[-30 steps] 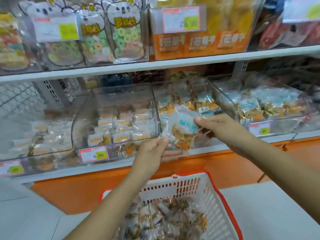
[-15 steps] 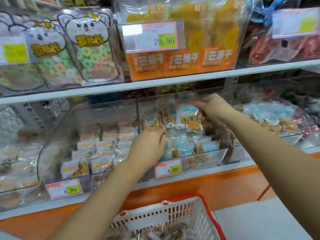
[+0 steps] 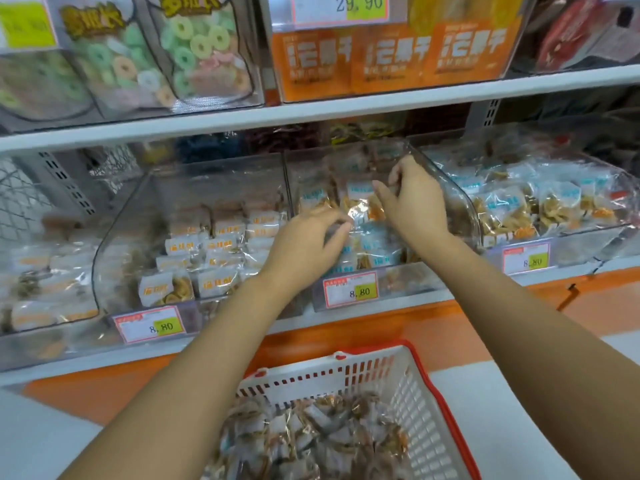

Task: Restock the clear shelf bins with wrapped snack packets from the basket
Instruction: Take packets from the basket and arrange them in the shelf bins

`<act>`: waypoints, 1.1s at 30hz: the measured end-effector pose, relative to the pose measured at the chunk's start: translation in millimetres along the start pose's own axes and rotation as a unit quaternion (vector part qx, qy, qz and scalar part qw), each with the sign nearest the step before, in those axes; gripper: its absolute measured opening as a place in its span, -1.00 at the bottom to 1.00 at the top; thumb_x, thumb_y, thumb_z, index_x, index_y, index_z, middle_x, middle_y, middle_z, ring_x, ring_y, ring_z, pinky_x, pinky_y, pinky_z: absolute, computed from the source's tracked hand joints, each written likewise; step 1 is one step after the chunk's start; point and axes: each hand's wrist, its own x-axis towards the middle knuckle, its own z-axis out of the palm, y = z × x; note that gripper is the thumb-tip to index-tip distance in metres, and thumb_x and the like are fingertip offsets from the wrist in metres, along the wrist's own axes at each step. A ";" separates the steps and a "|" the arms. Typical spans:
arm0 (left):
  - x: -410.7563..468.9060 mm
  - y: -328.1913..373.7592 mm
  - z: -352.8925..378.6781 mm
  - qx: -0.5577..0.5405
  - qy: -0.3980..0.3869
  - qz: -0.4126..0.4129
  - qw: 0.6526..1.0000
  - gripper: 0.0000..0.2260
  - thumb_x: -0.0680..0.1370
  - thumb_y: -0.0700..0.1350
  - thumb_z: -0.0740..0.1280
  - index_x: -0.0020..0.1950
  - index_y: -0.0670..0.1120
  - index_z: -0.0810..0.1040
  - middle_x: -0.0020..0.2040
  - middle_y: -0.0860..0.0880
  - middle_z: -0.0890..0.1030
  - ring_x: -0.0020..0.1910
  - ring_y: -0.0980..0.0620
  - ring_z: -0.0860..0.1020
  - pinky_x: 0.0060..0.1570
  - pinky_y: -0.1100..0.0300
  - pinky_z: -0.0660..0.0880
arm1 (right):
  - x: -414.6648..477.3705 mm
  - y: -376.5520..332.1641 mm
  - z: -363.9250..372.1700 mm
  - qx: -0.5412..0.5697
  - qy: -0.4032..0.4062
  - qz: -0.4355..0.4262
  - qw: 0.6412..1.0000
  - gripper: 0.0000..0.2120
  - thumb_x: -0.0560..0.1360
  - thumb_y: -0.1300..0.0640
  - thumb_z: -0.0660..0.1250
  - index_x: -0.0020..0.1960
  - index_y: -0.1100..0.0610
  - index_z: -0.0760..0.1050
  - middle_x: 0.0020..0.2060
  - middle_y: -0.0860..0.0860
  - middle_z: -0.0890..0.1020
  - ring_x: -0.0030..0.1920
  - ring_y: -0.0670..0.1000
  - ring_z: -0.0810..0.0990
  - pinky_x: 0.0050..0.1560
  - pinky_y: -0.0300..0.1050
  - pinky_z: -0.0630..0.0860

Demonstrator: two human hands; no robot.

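A wrapped snack packet [image 3: 360,206] with a blue label lies on top of the pile in the middle clear bin [image 3: 446,188]. My left hand [image 3: 304,240] reaches in from the front, and its curled fingertips pinch the packet's shiny lower-left edge. My right hand [image 3: 412,202] hovers over the packet's right side with loosely spread fingers, the index finger touching the wrapper. Below stands the white basket [image 3: 408,386] with a red rim, and several wrapped packets [image 3: 311,434] lie in it.
The left clear bin [image 3: 114,244] holds orange-labelled packets and the right bin [image 3: 540,202] holds blue-labelled ones. Price tags reading 8.80 [image 3: 349,289] front the bins. A white shelf board [image 3: 346,109] hangs close above, carrying larger snack bags.
Both hands carried the packet up from over the basket into the middle bin. It now lies on the pile, and my right hand's fingers have loosened from its top edge.
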 end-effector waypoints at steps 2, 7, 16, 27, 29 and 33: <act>-25.5 4.0 -7.9 -0.076 0.059 0.013 0.995 -0.75 0.60 -0.05 0.22 -0.12 -0.12 0.62 -0.18 0.01 0.62 -0.21 0.12 0.51 -0.18 0.30 0.39 | -38.8 -7.0 -5.2 0.002 -0.026 -0.074 0.997 -0.70 0.56 0.00 0.29 -0.24 0.13 0.32 -0.45 -0.07 0.39 -0.41 0.01 0.41 -0.39 -0.09 0.22; -107.4 -14.8 -18.8 -0.078 0.048 -0.044 0.995 -0.56 0.59 0.05 0.17 -0.43 -0.13 0.42 -0.52 -0.03 0.42 -0.49 0.02 0.43 -0.40 0.16 0.34 | -148.8 1.4 17.6 -0.001 -0.165 -0.229 0.959 -0.64 0.54 -0.05 0.24 -0.36 0.05 0.26 -0.54 -0.08 0.31 -0.55 -0.04 0.30 -0.54 -0.15 0.22; -272.3 -81.7 2.6 0.013 -0.304 -0.283 0.910 -0.80 0.59 -0.08 0.27 0.19 -0.03 0.56 0.02 0.04 0.62 -0.06 0.09 0.56 -0.11 0.29 0.45 | -286.4 54.1 138.8 -0.135 -0.560 0.087 0.813 -0.72 0.58 0.18 0.16 0.23 0.22 0.47 0.15 0.13 0.57 0.10 0.13 0.55 0.11 -0.06 0.50; -325.7 -97.0 -1.9 0.001 -0.329 -0.390 0.860 -0.85 0.60 -0.09 0.26 0.09 -0.05 0.59 0.11 -0.02 0.63 0.07 0.01 0.57 0.10 0.16 0.48 | -353.6 65.3 147.5 -0.139 -0.499 0.218 0.827 -0.68 0.46 0.15 0.36 0.19 0.20 0.52 0.17 0.17 0.53 0.17 0.14 0.52 0.17 -0.04 0.50; -317.9 -86.8 4.1 -0.074 -0.301 -0.434 0.846 -0.91 0.59 -0.11 0.28 -0.01 -0.02 0.59 -0.01 -0.03 0.64 -0.02 -0.01 0.59 0.04 0.15 0.49 | -343.4 55.6 136.3 -0.132 -0.494 0.201 0.835 -0.86 0.50 0.25 0.30 0.04 0.17 0.55 -0.10 0.07 0.60 -0.09 0.03 0.59 -0.05 -0.15 0.58; -293.1 -55.8 20.8 -0.380 -0.231 -0.579 0.683 -0.67 0.56 -0.04 0.34 0.21 -0.25 0.55 0.08 -0.22 0.64 0.01 -0.07 0.64 0.03 0.16 0.58 | -301.4 15.5 93.5 -0.119 -0.455 0.017 0.882 -0.83 0.54 0.05 0.33 -0.19 0.06 0.42 -0.29 -0.06 0.50 -0.29 -0.07 0.48 -0.31 -0.26 0.43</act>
